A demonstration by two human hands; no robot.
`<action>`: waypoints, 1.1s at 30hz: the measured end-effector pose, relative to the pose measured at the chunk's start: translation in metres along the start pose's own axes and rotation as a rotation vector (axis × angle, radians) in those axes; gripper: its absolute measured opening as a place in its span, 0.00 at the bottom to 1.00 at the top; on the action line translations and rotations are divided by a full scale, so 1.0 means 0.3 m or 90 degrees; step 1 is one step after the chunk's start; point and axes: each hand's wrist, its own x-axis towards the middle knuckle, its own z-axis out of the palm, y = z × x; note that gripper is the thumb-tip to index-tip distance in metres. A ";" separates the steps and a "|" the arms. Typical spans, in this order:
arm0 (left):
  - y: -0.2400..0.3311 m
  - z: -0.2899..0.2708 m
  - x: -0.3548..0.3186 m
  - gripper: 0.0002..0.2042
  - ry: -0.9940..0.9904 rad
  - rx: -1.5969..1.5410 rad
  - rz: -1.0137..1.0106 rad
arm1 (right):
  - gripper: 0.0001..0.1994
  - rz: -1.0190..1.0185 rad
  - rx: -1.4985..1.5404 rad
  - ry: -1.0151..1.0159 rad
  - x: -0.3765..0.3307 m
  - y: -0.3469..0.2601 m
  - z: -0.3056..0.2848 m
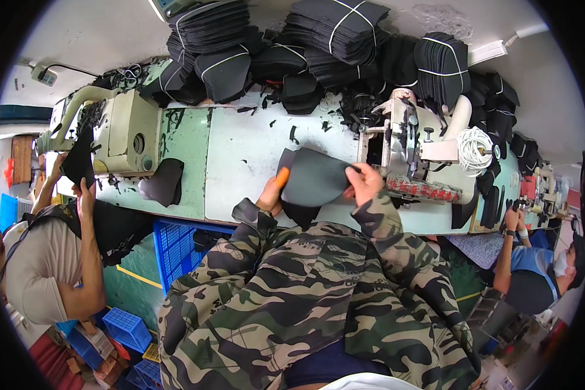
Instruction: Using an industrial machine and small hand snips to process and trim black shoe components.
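Note:
In front of my chest I hold a few cut pieces of dark grey-black sheet material (315, 179), with curved edges and overlapping one another. My left hand (273, 193) grips their left edge, its thumb on top and orange at the tip. My right hand (365, 182) pinches the upper right corner between thumb and fingers. The pieces are raised over the front edge of the pale worktable (240, 156). To the right of my right hand stands a cream sewing-type machine (406, 140) with a cone of white cord (476, 151).
Tied stacks of black pieces (335, 29) line the table's back. Dark scraps (294, 134) lie about. Another cream machine (127, 133) stands left, where a co-worker (52, 260) handles a black piece. A second co-worker (533, 266) works far right. A blue crate (175, 250) is below the table.

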 end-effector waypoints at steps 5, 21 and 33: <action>-0.027 -0.004 0.006 0.23 0.056 -0.046 0.022 | 0.10 0.085 0.002 -0.020 -0.023 0.158 0.044; -0.055 0.071 0.096 0.22 0.303 0.407 0.280 | 0.28 -0.053 -0.670 -0.091 -0.033 0.174 0.053; 0.030 0.162 -0.067 0.26 0.047 0.693 0.288 | 0.42 -0.060 -0.155 -0.361 0.072 0.242 -0.026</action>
